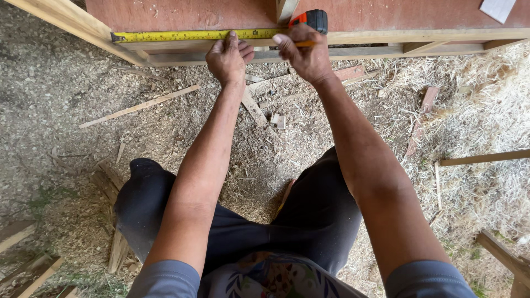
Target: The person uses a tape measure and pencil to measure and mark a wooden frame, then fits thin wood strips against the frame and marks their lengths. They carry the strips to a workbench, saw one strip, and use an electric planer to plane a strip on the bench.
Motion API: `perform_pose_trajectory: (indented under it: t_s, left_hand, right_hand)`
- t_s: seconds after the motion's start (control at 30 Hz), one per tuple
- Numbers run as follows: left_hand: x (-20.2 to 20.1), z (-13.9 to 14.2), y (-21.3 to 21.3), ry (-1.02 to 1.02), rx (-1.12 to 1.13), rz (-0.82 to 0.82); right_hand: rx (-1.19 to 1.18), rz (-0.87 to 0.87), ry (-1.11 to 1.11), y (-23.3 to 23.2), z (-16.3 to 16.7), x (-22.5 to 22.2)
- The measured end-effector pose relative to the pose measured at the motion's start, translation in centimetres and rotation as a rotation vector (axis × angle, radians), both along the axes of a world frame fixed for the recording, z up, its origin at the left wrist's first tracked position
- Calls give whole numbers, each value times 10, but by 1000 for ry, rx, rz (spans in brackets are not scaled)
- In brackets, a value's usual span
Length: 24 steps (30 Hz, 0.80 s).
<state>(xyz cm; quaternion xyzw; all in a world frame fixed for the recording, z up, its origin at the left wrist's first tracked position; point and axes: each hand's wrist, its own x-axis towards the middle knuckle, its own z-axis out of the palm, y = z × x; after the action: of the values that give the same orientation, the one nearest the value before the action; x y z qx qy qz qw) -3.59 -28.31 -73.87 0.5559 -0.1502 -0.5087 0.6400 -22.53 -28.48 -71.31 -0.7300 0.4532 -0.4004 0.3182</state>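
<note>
Left hand (228, 58) pressed the yellow tape measure blade (193, 36) flat against the far wooden frame rail (386, 37), fingers curled over it. Right hand (305, 55) gripped an orange pencil (307, 43) just beside the black-and-orange tape case (312, 19). Sawdust and wood offcuts (138, 106) covered the ground.

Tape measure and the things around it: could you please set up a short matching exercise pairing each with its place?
Things:
1. tape measure case
2. yellow tape blade
3. left hand
4. loose wood strip

Places:
A. lying on the sawdust ground
B. stretched along the wooden rail
C. above the right hand
D. pressing on the blade

Pairs: 1-C, 2-B, 3-D, 4-A
</note>
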Motion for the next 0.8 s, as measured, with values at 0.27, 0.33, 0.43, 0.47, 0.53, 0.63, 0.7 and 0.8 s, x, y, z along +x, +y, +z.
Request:
perform_pose_trajectory:
  t_s: [0.27, 0.33, 0.43, 0.47, 0.53, 0.63, 0.7, 0.8]
  left_hand:
    - [-2, -4, -2, -30, 18, 19]
    - [-3, -4, -1, -28, 11, 21]
    - [-3, -4, -1, -42, 8, 22]
    - [-4, -4, -1, -50, 13, 24]
    - [-4, -5, -1, -63, 17, 30]
    - [-5, -7, -2, -64, 10, 37]
    - [-5, -8, -3, -56, -10, 32]
    - [-5, -9, -3, -71, -1, 46]
  right_hand:
    - [-381, -41, 299, 10, -7, -1]
    - [-369, -88, 289, 13, -5, -2]
    - [-284, -142, 260, 14, -2, -4]
    - [-287, -147, 263, 14, -2, -4]
    - [-298, -128, 245, 14, -2, -5]
    - [-307, -91, 247, 15, -4, -6]
    - [-307, -109, 320, 16, -5, -8]
    - [-323, -95, 328, 18, -7, -10]
